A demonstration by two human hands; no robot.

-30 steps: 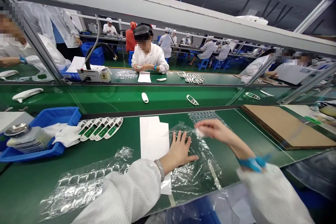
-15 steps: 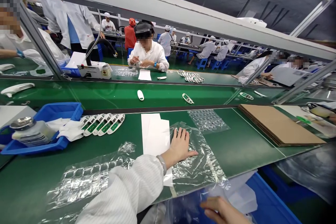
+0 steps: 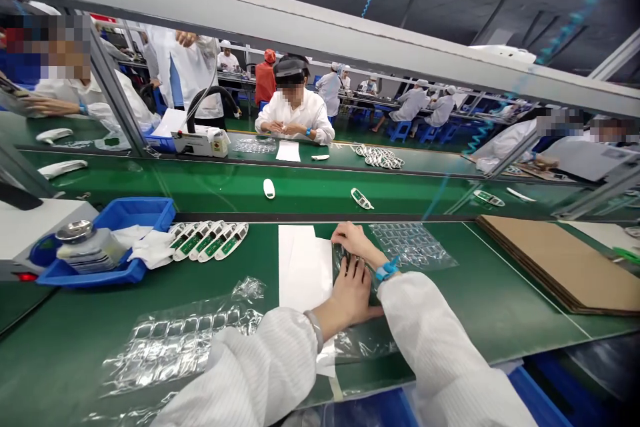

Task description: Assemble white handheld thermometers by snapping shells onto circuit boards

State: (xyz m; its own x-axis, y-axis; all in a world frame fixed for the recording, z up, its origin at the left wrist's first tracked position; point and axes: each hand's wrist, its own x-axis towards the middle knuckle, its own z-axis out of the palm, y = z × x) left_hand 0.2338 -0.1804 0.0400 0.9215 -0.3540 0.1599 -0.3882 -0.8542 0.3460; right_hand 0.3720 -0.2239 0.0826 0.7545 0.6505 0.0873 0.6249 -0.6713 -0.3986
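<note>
My left hand point(image 3: 351, 292) lies flat with fingers spread, pressing a crinkled clear plastic film point(image 3: 367, 341) onto the green bench. Just beyond it, my right hand point(image 3: 354, 240) reaches across, its fingers bent and pinched together at the film's far corner. The exact grip is partly hidden. White paper sheets point(image 3: 300, 267) lie left of both hands, and the film overlaps their right edge. Behind my right wrist rests a clear sheet with a grid of square pockets point(image 3: 413, 243). A similar pocketed sheet point(image 3: 175, 337) lies left of my left sleeve.
White housings with green circuit boards point(image 3: 210, 241) stand in a row beside a blue tray point(image 3: 145, 213) with a metal-topped bottle point(image 3: 83, 247). Cardboard sheets point(image 3: 555, 260) are stacked at right. More housings lie on the green belt point(image 3: 315, 193) beyond; a co-worker point(image 3: 295, 110) sits opposite.
My right hand has come up from below the bench edge to the film's far corner, its fingers closing there. My left hand stays flat on the film. The view has shifted slightly.
</note>
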